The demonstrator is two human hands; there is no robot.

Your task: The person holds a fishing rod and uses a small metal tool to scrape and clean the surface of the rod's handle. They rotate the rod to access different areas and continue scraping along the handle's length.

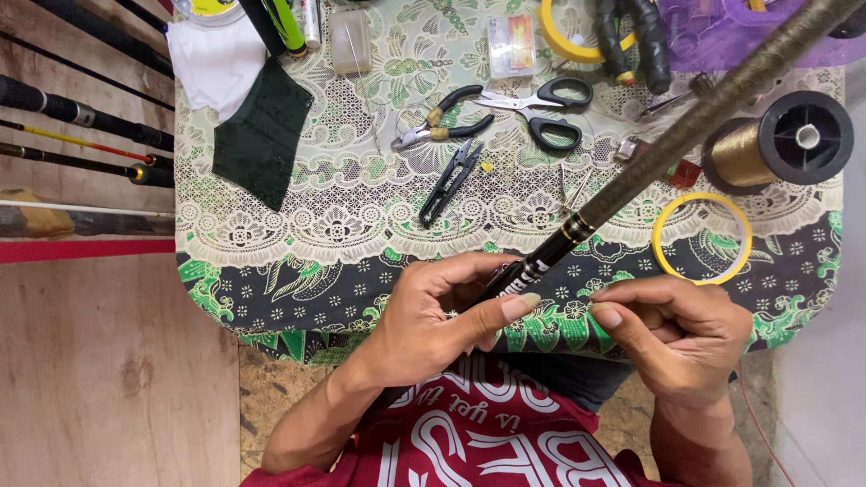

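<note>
**Rod butt in the left hand, shaft running up and to the right**

Left hand closed around the black lower end of a fishing rod, thumb laid along the shaft near the printed band, fingers curled beneath. Right hand just beside it, loosely curled, thumb and forefinger pinched together near the rod's butt; cannot tell whether anything fine sits between the fingertips. No contact visible between right hand and rod.

Long axis of the rod: from the grip at the near edge of the table, slanting up and away to the right, out of the picture at the top right corner. Gold-ringed joint partway up, then an olive, woven-looking section above. Left hand nearer to the rod, indeed on it; right hand off to the right side of the butt, below the shaft's line.

Under and around the shaft on the patterned lace cloth: a spool of gold thread right of the rod, a yellow tape ring just below it, black-handled scissors, pliers and small black snips to the left. A dark green cloth further left. More rods lying on the wooden floor beyond the table's left edge.
</note>
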